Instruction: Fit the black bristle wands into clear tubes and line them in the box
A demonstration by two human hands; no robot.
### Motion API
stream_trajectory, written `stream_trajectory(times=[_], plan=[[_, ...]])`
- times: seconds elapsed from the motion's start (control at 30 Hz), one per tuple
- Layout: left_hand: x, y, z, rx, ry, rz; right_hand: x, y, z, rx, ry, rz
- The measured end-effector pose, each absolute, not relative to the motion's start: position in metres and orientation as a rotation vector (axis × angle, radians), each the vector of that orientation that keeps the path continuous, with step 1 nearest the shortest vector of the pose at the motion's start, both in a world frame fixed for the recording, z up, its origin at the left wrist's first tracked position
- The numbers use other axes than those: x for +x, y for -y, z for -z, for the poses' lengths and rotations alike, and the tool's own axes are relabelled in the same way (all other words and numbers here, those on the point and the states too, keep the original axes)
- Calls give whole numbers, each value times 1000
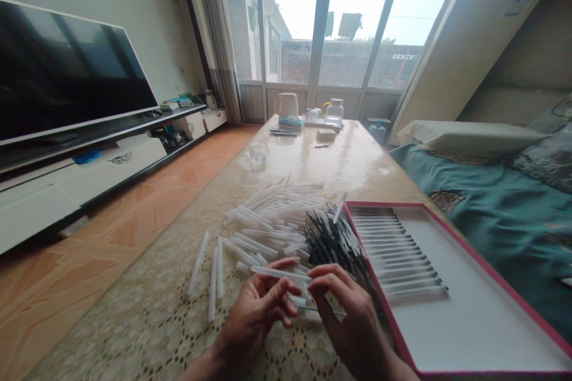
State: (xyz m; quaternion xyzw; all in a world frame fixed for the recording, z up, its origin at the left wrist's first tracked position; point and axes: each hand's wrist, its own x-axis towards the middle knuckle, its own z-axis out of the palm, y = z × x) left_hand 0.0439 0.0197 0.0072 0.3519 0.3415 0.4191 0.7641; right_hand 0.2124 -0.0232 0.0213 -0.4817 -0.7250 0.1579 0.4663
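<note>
Gripping slim translucent white tube [280, 273] at both ends, left hand [254, 315] and right hand [351, 315] pinched shut on it.

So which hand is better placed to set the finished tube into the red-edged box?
Probably the right hand. It pinches the end of the clear tube nearest the box, which lies just to its right beside the row of filled tubes. The left hand would have to cross over.

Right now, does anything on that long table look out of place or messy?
Mostly orderly work. A few white plastic tubes lie apart from the main heap of white tubes, and one tube rests askew across the red-rimmed white tray's corner, unlike the neat row inside.
</note>
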Motion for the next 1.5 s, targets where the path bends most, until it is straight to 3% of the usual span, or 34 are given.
stream_trajectory(times=[0.4, 0.57, 0.9, 1.2, 1.5], plan=[[42, -20, -9, 653, -939, -1139, 227, 17, -4, -1855, 1910, 15], [43, -20, -7, 663, -1014, -1165, 229, 17, 1, -1828, 1878, 37], [40, -27, -12, 502, -1100, -1250, 224, 30, -4, -1338, 1790, -180], [42, -25, -15, 518, -1094, -1209, 226, 32, -4, -1366, 1840, -160], [44, -18, -12, 632, -899, -1081, 222, 31, -7, -1363, 1773, -422]])
